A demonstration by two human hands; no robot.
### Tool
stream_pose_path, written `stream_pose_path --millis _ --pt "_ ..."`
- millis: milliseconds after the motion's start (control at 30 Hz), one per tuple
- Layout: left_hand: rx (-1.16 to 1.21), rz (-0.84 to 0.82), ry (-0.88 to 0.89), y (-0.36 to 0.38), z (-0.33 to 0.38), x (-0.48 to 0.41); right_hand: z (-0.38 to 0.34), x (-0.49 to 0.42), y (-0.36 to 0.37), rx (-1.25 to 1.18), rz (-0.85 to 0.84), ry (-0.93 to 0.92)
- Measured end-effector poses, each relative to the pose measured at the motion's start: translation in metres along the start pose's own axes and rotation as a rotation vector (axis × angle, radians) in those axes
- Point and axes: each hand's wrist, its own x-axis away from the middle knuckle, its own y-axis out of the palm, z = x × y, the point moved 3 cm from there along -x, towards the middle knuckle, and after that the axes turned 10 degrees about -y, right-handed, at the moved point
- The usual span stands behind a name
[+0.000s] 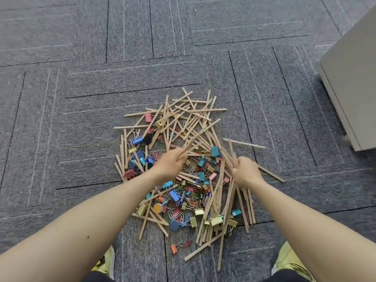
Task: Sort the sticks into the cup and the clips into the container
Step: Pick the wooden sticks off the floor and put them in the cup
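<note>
Left hand (169, 162), right hand (247, 171) around sticks (200, 133)

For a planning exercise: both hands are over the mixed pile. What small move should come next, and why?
Probably pass the sticks in the left hand to the bundle in the right hand: both hands grip sticks, many more lie among the clips, and no cup is in view.

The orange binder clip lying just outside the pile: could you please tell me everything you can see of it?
The orange binder clip is small, with an orange body that looks like painted metal and thin silvery wire handles pointing toward the right. It lies on the grey carpet just outside the near edge of the pile, beside a small red clip. Nothing holds it.
</note>
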Motion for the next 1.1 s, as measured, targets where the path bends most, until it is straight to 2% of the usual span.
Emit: stream_pose_path --millis 167,333,500,700,833,1100 --pt "0.166 -0.084 -0.146 0.004 -0.01 0.001 -0.007 0.001 0.002 -0.204 -0.114 -0.02" --pt "0.189 -0.095 -0.215 0.005 -0.012 0.001 -0.007 0.002 0.001 -0.432 -0.066 0.016" --pt "0.324 -0.117 -0.19 0.006 -0.011 -0.005 -0.004 0.0 -0.005 -0.431 -0.025 -0.036" --pt "0.405 0.007 -0.156 -0.007 -0.002 -0.019 -0.002 -0.005 -0.013 -0.481 0.046 -0.051" --pt "0.254 0.173 -0.124 -0.025 -0.001 -0.035 -0.008 -0.014 -0.021 -0.358 0.076 -0.116" --pt "0.027 0.328 -0.087 -0.063 0.012 -0.059 -0.01 -0.041 -0.041 -0.014 0.1 -0.133"
